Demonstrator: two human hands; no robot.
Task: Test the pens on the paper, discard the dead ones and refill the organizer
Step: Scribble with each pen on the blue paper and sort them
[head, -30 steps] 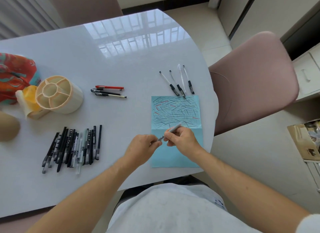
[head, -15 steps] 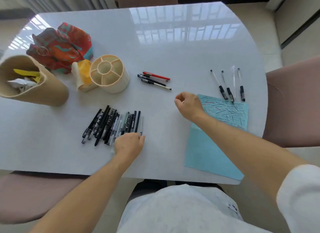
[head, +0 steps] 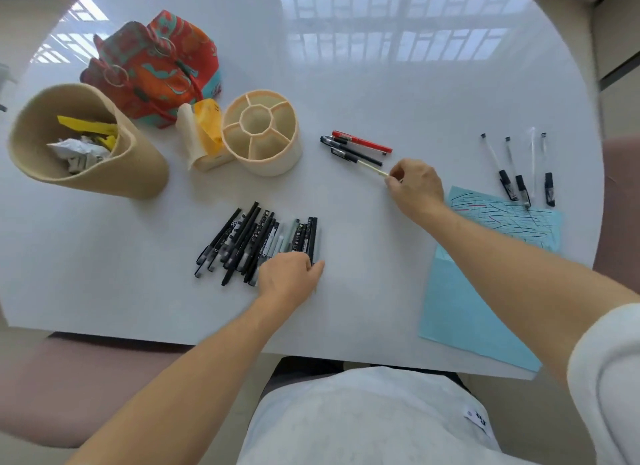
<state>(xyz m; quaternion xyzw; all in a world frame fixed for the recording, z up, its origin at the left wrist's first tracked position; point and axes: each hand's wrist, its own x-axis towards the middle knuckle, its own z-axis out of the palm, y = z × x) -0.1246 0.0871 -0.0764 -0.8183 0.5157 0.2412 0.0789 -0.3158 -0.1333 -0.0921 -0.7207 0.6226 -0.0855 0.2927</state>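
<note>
My right hand (head: 415, 187) is out over the middle of the desk (head: 363, 84), its fingers (head: 393, 180) pinching the near end of a pale-barrelled pen (head: 372, 168) that lies alongside two other pens, a red pen (head: 362, 142) and a black pen (head: 353, 155), just right of the organizer (head: 260, 132). I judge I am setting this one down with the working pens, so I lay it parallel to its neighbours and let go only once the barrel is flat, or it rolls on this glossy top.

My left hand (head: 289, 277) rests on the near right end of the untested pile (head: 259, 243), fingers curled over the pen ends; whether they already grip one I cannot tell, since the hand covers them. To do this well, I draw a single pen off the right edge of the pile without dragging the rest, then carry it right to the blue paper (head: 485, 291), whose far part is already crowded with test strokes, and scribble on its bare near part.

Four slim pens (head: 519, 174) lie apart at the far edge of the paper; whether they are the dead ones I cannot say. The organizer's compartments look empty. The tan bin (head: 131, 174) at the left holds crumpled scraps. Pens in the pile overlap, so I cannot count them. The paper's near corner hangs past the desk's edge.
</note>
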